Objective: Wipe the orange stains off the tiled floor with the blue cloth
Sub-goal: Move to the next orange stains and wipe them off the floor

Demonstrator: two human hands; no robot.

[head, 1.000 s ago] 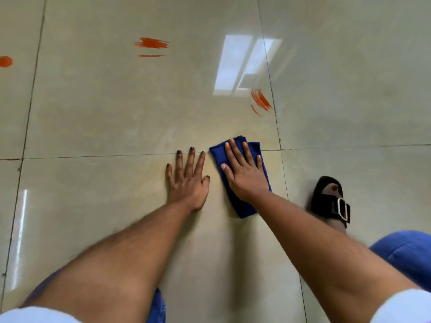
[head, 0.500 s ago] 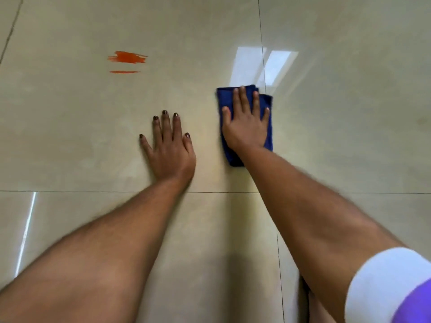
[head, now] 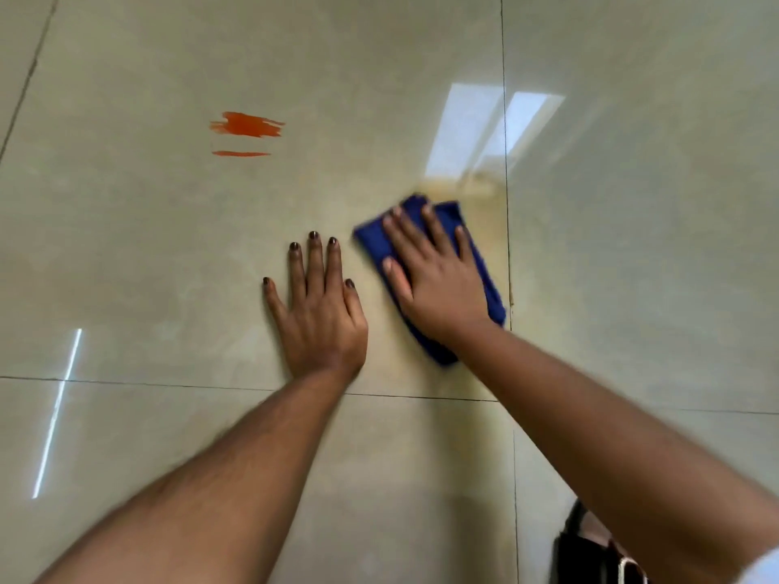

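Observation:
A folded blue cloth point(head: 484, 276) lies on the glossy beige tiled floor point(head: 168, 255), and my right hand point(head: 434, 280) presses flat on top of it. A faint orange smear point(head: 476, 189) shows on the tile just beyond the cloth, next to a grout line. Farther left, a bright orange stain point(head: 248, 125) with a thin orange streak point(head: 240, 153) under it marks the same tile. My left hand point(head: 320, 314) rests flat on the floor, fingers spread, just left of the cloth and holding nothing.
A dark grout line point(head: 508, 204) runs top to bottom just right of the cloth, and another crosses below my hands. A black sandal point(head: 586, 550) shows at the bottom right. Window light reflects on the tile beyond the cloth.
My right hand pushed the cloth forward over the orange stain by the grout line, then drew it back and turned it. That stain is now a faint smear. My left hand stays planted.

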